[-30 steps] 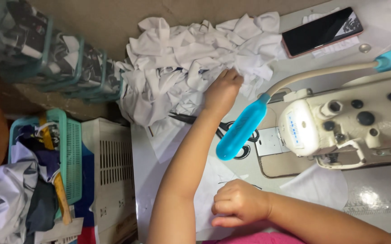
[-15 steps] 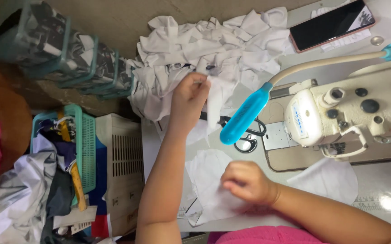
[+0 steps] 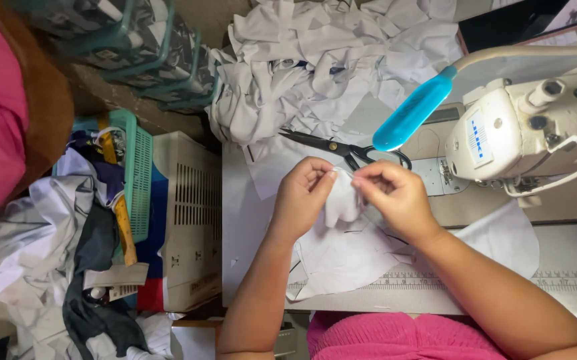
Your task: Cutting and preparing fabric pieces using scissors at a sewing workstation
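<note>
Both hands pinch one small white cloth piece above the table.
Left hand [image 3: 305, 193] and right hand [image 3: 395, 193] grip the piece [image 3: 342, 200], seemingly by its top edge; loose hold could drop it onto scissors [image 3: 342, 148].

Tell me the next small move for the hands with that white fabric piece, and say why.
Probably lay it flat. Both the left hand and right hand pinch the small white fabric piece above the table, near the sewing machine; it looks bunched, so smoothing it on the table seems sensible.
</note>
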